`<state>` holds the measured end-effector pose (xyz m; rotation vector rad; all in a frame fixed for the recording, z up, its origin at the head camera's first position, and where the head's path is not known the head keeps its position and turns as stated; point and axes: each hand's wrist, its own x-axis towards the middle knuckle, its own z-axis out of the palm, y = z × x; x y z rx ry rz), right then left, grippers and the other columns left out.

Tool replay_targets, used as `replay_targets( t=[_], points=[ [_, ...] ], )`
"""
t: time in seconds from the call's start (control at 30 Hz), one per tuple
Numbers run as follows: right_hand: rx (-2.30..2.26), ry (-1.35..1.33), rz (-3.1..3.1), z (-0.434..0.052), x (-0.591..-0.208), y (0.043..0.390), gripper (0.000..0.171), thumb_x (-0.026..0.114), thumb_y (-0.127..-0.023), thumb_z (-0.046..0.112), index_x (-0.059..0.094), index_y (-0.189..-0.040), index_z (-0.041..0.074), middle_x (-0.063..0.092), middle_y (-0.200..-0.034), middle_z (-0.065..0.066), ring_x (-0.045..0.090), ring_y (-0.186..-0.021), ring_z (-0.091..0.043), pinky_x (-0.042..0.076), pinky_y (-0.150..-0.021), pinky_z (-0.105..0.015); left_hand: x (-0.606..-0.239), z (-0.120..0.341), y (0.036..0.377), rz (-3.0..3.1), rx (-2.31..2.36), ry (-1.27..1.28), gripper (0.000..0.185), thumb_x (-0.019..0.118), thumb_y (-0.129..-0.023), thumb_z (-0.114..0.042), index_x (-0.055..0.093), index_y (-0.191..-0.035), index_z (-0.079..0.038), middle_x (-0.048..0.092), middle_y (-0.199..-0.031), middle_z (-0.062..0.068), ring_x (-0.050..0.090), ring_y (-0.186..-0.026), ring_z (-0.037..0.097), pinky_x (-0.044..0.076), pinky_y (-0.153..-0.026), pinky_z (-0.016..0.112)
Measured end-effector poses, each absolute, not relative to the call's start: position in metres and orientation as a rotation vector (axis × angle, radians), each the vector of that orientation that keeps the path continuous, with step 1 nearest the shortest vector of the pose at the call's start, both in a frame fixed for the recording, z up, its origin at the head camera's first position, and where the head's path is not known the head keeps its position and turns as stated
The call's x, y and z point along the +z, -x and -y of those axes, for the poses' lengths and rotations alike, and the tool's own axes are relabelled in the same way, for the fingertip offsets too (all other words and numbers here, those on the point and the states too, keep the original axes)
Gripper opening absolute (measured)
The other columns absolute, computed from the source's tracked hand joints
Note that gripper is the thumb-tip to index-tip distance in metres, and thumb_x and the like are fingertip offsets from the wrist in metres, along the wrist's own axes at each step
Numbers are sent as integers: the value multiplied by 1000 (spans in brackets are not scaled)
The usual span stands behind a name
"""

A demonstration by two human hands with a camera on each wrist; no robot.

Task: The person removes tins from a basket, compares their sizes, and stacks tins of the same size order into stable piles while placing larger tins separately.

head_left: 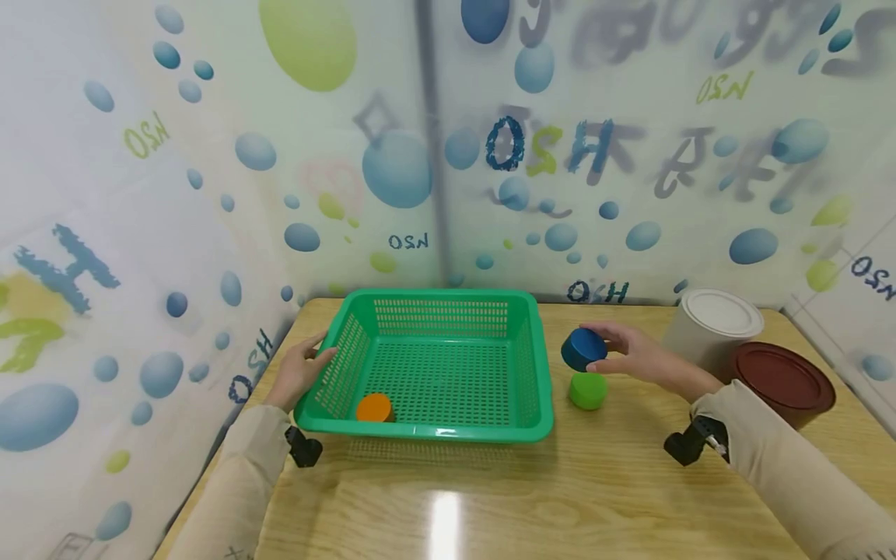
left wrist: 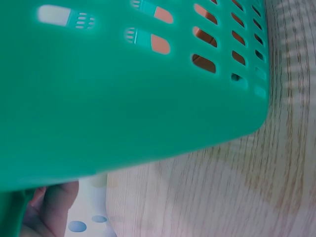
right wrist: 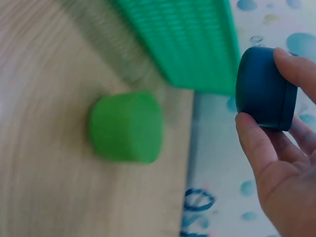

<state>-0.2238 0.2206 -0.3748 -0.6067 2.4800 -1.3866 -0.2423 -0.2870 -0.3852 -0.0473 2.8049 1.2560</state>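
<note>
A green plastic basket with slotted walls sits on the table, and an orange round block lies in its near left corner. My left hand grips the basket's left rim; the left wrist view shows fingers at that rim, partly hidden by the wall. To the right of the basket, my right hand pinches a blue cylinder with a thin seam near one end, between thumb and fingers. The blue piece is raised above the table. Just below it in the head view, a bright green cylinder stands on the wood.
A white lidded tub and a dark red lidded tub stand at the table's right, close to my right forearm. Patterned walls enclose the wooden table at the back and on both sides.
</note>
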Motion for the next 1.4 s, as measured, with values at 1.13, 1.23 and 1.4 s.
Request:
replay_targets(
  t=[1.13, 1.23, 1.4],
  points=[
    [-1254, 457, -2553, -235, -420, 220, 72, 70, -77, 22, 33, -132, -7, 31, -132, -31, 34, -115, -48, 34, -89, -54, -388, 288, 242, -2827, 1239, 52, 58, 47, -92, -33, 28, -140, -8, 54, -103, 24, 54, -70, 21, 47, -59, 30],
    [-1271, 439, -2550, -234, -420, 219, 73, 70, -77, 22, 32, -132, -7, 31, -131, -30, 35, -115, -47, 34, -89, -53, -389, 288, 242, -2827, 1244, 48, 57, 47, -92, -32, 28, -140, -8, 54, -103, 23, 54, -70, 22, 47, -59, 30],
    [-1274, 409, -2554, -232, -419, 216, 76, 70, -77, 25, 29, -134, -6, 30, -132, -30, 35, -114, -47, 36, -88, -52, -388, 288, 242, -2837, 1237, 62, 56, 47, -92, -31, 28, -140, -9, 54, -104, 23, 55, -69, 21, 47, -59, 31]
  ],
)
